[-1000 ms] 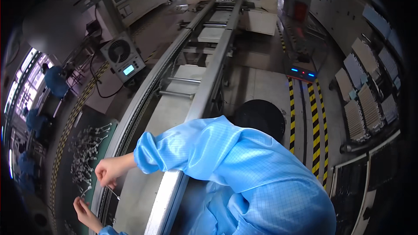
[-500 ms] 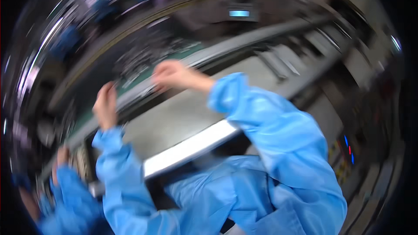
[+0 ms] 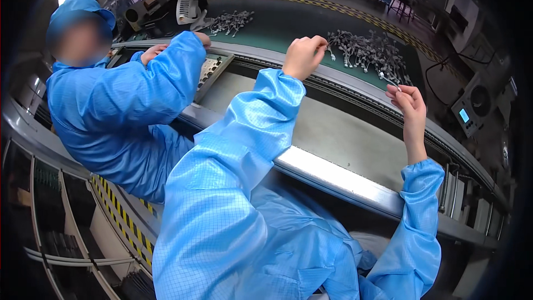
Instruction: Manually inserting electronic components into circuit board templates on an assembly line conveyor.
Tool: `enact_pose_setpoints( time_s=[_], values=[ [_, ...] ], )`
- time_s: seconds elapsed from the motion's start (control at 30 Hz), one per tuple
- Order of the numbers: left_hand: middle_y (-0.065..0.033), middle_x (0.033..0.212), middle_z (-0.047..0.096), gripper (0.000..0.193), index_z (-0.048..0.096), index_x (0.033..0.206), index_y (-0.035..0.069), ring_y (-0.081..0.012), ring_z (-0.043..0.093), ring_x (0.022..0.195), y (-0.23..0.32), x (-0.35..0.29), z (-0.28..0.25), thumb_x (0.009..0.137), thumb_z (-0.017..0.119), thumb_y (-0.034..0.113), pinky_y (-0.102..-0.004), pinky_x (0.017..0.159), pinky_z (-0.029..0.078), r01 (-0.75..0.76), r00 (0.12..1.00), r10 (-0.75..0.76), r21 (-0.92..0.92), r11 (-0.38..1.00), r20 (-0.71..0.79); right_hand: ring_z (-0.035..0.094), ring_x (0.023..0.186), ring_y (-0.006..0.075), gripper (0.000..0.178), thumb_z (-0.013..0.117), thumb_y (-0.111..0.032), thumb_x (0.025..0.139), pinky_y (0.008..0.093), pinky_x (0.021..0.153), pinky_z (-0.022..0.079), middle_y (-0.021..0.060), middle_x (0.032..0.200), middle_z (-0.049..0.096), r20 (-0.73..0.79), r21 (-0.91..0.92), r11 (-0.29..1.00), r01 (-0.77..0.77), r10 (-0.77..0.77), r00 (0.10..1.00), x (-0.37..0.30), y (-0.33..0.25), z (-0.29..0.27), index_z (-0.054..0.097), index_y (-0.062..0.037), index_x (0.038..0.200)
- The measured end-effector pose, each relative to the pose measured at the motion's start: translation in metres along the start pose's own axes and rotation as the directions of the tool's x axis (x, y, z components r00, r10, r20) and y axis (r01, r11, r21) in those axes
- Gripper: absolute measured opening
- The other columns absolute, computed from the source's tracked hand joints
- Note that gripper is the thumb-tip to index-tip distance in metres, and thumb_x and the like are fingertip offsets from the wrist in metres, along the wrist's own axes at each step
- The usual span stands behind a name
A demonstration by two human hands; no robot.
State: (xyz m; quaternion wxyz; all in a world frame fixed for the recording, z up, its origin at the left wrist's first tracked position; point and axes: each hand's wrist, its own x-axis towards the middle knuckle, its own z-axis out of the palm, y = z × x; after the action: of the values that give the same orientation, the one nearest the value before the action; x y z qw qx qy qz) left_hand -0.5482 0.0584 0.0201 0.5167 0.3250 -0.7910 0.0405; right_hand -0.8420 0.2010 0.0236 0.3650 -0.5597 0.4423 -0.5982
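A pile of small grey cables with white connectors [image 3: 373, 54] lies on a dark green conveyor belt [image 3: 288, 19]. My left hand [image 3: 302, 58] is closed in a pinch at the pile's left edge; a white connector shows just below its fingertips, but I cannot tell whether it is held. To the right, my right hand [image 3: 411, 105] pinches a thin grey cable end at the pile's near right corner. Both forearms, in blue sleeves, reach over a pale grey worktop [image 3: 344, 130] along the belt's near side.
A co-worker in blue [image 3: 122, 100] sits close on my left, arms over a tray of small parts [image 3: 214, 69]. Farther left on the belt lies a second cable pile [image 3: 232, 22] beside a white ribbed device [image 3: 189, 8]. A boxy unit with a lit screen [image 3: 472, 105] stands right.
My view has swung left, bringing the co-worker fully into sight. Both hands, blurred and nearer the belt's front edge before, are now at the cable pile, the right one at its near corner.
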Motion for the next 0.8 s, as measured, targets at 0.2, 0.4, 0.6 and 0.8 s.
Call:
enact_pose_setpoints(
  time_s=[0.2,0.4,0.6,0.8],
  values=[
    [-0.0082,0.087,0.072,0.008,0.067,0.096,0.006,-0.0278,0.067,0.082,0.003,0.004,0.0,0.09,0.066,0.01,-0.0386,0.075,0.051,-0.004,1.0,0.005,-0.006,1.0,0.01,0.067,0.107,0.0183,0.022,0.06,-0.02,0.098,0.0297,0.095,0.048,0.0144,0.121,0.069,-0.006,-0.03,1.0,-0.007,0.007,1.0,0.0,-0.001,0.0,0.057,-0.0035,0.114],
    [-0.0085,0.088,0.072,0.008,0.067,0.096,0.006,-0.0278,0.068,0.083,0.003,0.004,0.0,0.089,0.066,0.01,-0.0385,0.076,0.052,-0.009,1.0,0.009,-0.004,1.0,0.008,0.068,0.107,0.0172,0.023,0.059,-0.02,0.098,0.0283,0.095,0.047,0.0133,0.121,0.069,0.018,-0.035,0.999,-0.021,0.022,1.0,0.0,0.001,0.0,0.057,-0.0043,0.115],
    [-0.0076,0.087,0.073,0.007,0.068,0.096,0.007,-0.0276,0.068,0.084,-0.001,0.005,0.005,0.089,0.067,0.01,-0.0381,0.076,0.052,-0.018,1.0,0.018,0.01,1.0,-0.007,0.068,0.107,0.0174,0.022,0.059,-0.019,0.098,0.0283,0.095,0.047,0.0134,0.121,0.07,0.005,-0.042,0.999,-0.024,0.024,1.0,0.001,0.001,-0.002,0.057,-0.0043,0.115],
    [-0.0077,0.079,0.071,0.005,0.068,0.092,0.009,-0.0289,0.068,0.074,-0.006,0.011,-0.005,0.087,0.069,0.011,-0.0399,0.07,0.052,-0.045,0.99,0.054,0.07,0.996,-0.127,0.068,0.109,0.0186,0.022,0.057,-0.019,0.099,0.0286,0.094,0.047,0.0137,0.121,0.069,0.01,-0.049,0.999,-0.008,0.008,1.0,0.003,-0.001,0.001,0.057,-0.0037,0.115]
  ],
)
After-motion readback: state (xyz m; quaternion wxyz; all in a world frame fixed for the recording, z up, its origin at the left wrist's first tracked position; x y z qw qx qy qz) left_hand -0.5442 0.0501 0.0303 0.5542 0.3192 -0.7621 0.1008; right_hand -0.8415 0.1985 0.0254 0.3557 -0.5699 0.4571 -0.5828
